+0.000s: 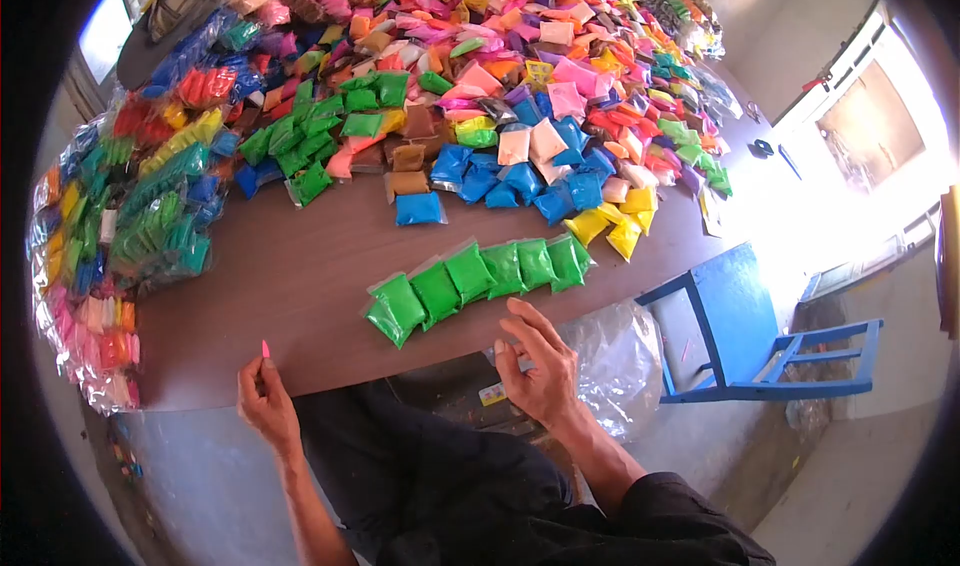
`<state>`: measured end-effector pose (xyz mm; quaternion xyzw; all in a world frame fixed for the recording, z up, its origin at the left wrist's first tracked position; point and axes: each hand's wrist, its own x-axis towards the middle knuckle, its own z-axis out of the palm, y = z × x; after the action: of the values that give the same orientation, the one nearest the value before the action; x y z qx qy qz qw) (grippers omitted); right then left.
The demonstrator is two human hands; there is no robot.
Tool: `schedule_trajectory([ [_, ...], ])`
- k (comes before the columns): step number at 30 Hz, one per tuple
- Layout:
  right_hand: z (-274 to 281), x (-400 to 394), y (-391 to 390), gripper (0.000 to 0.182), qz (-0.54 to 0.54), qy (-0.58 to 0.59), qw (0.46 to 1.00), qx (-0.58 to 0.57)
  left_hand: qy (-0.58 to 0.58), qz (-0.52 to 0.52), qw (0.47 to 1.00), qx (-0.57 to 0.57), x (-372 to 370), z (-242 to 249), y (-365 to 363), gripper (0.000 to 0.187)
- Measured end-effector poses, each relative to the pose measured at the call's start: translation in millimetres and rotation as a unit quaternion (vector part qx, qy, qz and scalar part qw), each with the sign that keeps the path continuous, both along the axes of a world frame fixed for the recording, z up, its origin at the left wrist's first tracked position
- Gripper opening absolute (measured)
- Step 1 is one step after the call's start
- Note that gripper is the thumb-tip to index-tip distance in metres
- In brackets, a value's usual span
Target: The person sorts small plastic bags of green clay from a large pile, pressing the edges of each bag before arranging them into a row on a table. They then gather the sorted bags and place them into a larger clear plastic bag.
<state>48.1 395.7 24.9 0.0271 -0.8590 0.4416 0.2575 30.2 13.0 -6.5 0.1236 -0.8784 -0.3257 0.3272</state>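
Between the thumb and fingers of my left hand (pixel 266 406) is a small pink pointed piece (pixel 266 349), held at the table's front edge. My right hand (pixel 538 364) hovers over the front edge, fingers apart and curved, with nothing in it. Just beyond it, a row of overlapping green packets (pixel 436 292) lies on the brown table (pixel 270 276). Blue packets (pixel 417 208) and yellow packets (pixel 624 236) lie behind the row, at the near edge of a large heap of colourful packets (pixel 480 66).
Clear bags of sorted packets (pixel 165 231) line the table's left side. To the right stands a blue chair (pixel 735 311), with clear plastic sheeting (pixel 625 361) beside it. Black scissors (pixel 762 149) and a blue pen (pixel 790 162) lie at the right.
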Motion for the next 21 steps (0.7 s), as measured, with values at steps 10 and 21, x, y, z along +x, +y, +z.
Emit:
schedule_trajectory([
  [10, -2.4, 1.9, 7.2, 0.026, -0.011, 0.007, 1.0, -0.011, 0.006, -0.008, 1.0, -0.013, -0.1, -2.3, -3.5, 0.014],
  [21, -9.1, -1.0, 25.6, 0.025, -0.05, 0.011, 0.999, -0.003, -0.001, -0.004, 1.0, -0.021, 0.2, -1.8, -2.7, 0.018],
])
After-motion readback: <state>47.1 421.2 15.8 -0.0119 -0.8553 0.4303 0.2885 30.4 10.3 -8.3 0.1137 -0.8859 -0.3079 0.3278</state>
